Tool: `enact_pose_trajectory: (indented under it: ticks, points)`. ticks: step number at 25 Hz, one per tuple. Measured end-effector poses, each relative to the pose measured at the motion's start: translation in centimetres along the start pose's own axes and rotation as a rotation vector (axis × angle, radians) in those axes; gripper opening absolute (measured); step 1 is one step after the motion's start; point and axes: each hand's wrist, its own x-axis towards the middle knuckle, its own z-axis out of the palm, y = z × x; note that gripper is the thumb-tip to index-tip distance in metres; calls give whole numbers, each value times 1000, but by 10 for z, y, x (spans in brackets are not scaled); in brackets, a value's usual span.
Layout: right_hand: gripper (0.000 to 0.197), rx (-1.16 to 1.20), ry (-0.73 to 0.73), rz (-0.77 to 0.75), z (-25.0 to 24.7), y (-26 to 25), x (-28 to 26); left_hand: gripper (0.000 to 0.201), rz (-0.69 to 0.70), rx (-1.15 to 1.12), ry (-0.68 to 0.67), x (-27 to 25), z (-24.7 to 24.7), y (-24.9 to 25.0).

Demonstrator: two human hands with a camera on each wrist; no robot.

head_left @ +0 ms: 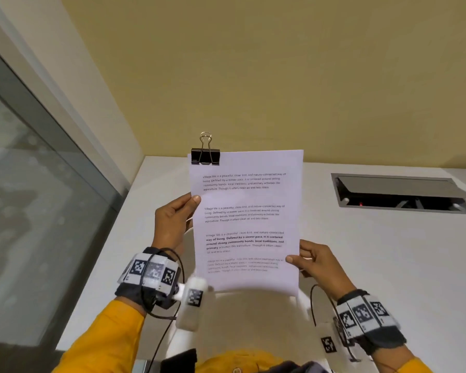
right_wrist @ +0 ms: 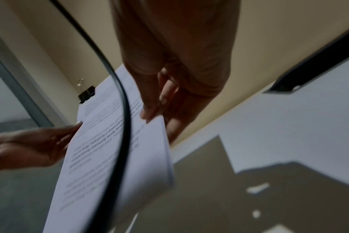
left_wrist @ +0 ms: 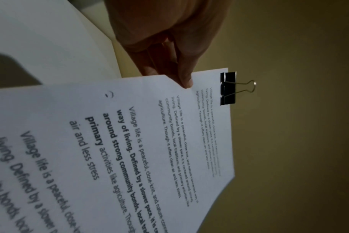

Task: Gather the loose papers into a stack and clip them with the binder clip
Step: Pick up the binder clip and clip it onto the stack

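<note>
A stack of white printed papers [head_left: 245, 224] is held upright in the air above the white table [head_left: 374, 251]. A black binder clip [head_left: 205, 156] with silver wire handles grips the stack's top left corner; it shows too in the left wrist view [left_wrist: 228, 88] and the right wrist view [right_wrist: 87, 94]. My left hand [head_left: 175, 219] pinches the stack's left edge, thumb on the front page [left_wrist: 186, 82]. My right hand [head_left: 315, 261] pinches the lower right edge [right_wrist: 151, 113] of the papers [right_wrist: 114, 149], thumb in front, fingers behind.
A recessed cable box [head_left: 404, 193] with a raised grey lid sits in the table at the right. A yellow wall [head_left: 280, 76] stands behind the table, and a glass panel [head_left: 33, 197] runs along the left. Sensor cables hang from both wrists.
</note>
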Motion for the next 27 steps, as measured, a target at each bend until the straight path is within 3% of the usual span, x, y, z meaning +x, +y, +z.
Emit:
enact_pose_trajectory:
  ticks: [2,4,5,7,9,12,17,19,22,27]
  points:
    - [9,39,47,-7,6,5,2,18,-27,22,37,0,-1,-3]
    - [37,44,62,-9,13,6,7,21,-71,46,72,-2,-6,-11]
    - [40,51,59,-10,18,4,10,27,-94,49,83,-2,-11,-15]
    - [33,94,14,-21,29,-3,19,38,-173,80,94,-3,-29,-26]
    - [18,121,3,-15,44,-9,33,36,-245,143,71,-7,-50,-38]
    - [16,120,46,-7,67,-17,59,31,-318,202,59,-8,-78,-55]
    - [52,18,63,45,108,-25,106,30,-379,281,121,20,-121,-75]
    - [47,-16,71,94,134,-24,133,32,-415,278,118,39,-142,-78]
    - [14,-19,111,188,158,-19,162,40,-373,329,164,61,-162,-89]
    - [15,-58,124,274,182,0,197,46,-390,357,212,89,-178,-105]
